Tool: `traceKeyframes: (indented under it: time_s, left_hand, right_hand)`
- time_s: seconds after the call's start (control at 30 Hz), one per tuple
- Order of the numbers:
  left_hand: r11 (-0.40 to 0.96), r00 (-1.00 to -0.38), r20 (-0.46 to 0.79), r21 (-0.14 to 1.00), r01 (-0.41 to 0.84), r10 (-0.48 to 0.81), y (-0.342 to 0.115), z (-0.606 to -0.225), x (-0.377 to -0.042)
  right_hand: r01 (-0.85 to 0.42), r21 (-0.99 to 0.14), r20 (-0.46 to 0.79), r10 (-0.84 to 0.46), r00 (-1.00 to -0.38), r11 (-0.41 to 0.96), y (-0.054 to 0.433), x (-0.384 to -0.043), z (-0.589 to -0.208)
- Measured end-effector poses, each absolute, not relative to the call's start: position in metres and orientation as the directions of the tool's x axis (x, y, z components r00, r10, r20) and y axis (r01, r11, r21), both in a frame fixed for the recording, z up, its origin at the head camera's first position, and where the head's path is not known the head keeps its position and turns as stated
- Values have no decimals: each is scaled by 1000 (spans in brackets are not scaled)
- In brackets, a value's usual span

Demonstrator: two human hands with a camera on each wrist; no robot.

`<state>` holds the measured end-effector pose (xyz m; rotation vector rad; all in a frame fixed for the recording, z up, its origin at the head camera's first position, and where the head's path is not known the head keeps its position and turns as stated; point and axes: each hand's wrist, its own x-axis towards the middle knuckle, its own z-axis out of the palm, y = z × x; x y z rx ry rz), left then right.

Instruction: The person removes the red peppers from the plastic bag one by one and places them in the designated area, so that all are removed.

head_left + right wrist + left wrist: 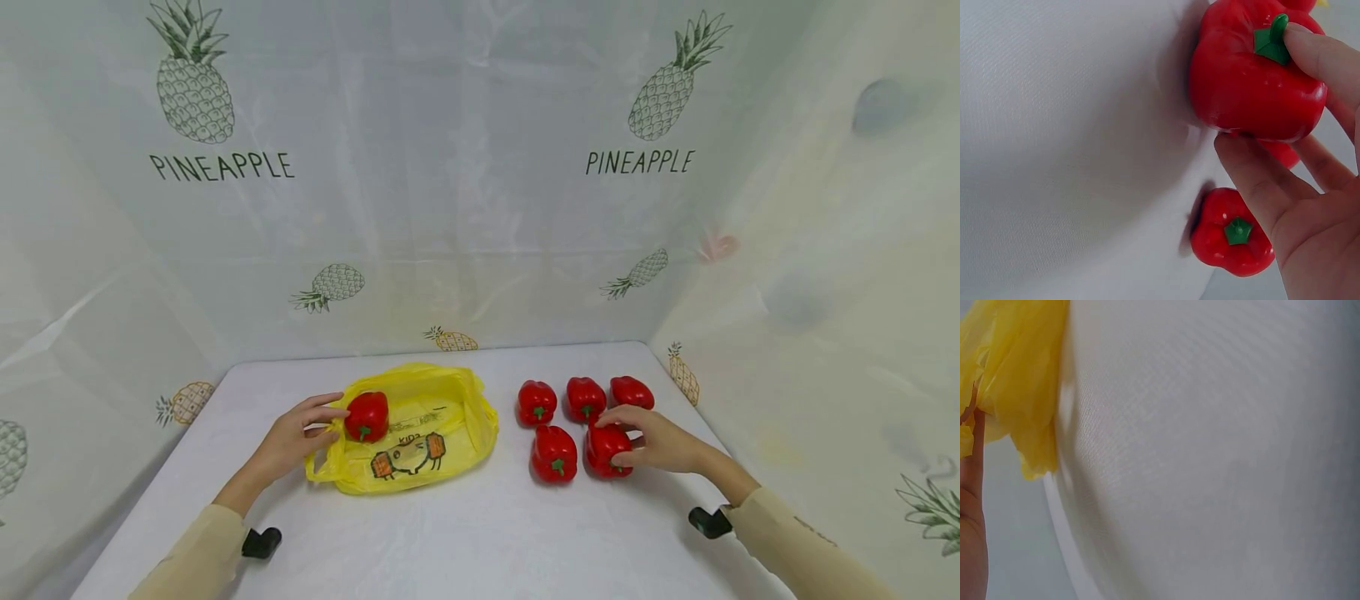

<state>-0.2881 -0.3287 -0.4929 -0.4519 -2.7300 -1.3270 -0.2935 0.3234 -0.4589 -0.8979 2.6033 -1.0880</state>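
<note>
A yellow plastic bag (457,433) lies spread open on the left half of the table, a cartoon print on its front. One red bell pepper (367,417) sits inside it at the left. My left hand (292,437) pinches the bag's left edge beside that pepper; the left wrist view shows yellow film (1022,369) between thumb and finger. On the right, my right hand (663,442) grips the near right bell pepper (1235,94), thumb by its green stem and fingers around its side. Several other red bell peppers (554,455) stand close by it.
A white cloth covers the table (480,542). Behind and at both sides hang pale sheets (465,200) printed with pineapples. Beyond the gripped pepper, three peppers form a back row, the rightmost one (632,392) lying near the table's right edge.
</note>
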Motion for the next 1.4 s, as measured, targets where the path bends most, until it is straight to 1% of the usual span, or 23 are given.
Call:
traceKeyframes:
  time_s: [0.5, 0.73, 0.93, 1.17, 1.4]
  left_hand:
    - [576, -960, 175, 771, 272, 219, -329, -494, -288]
    - [573, -960, 175, 773, 272, 220, -328, -493, -288]
    - [585, -957, 184, 760, 282, 222, -327, -493, -288]
    - [592, -954, 192, 751, 293, 228, -328, -493, -289]
    - [602, -948, 215, 734, 315, 234, -325, -490, -288]
  right_hand:
    - [-457, -697, 56, -593, -803, 552, 326, -294, -457]
    - [-501, -648, 80, -603, -794, 573, 326, -295, -449]
    - [-565, -585, 144, -611, -778, 582, 324, -297, -436]
    - [-598, -567, 195, -613, -765, 566, 304, -295, -416]
    - [-652, -523, 222, -651, -726, 549, 270, -297, -398]
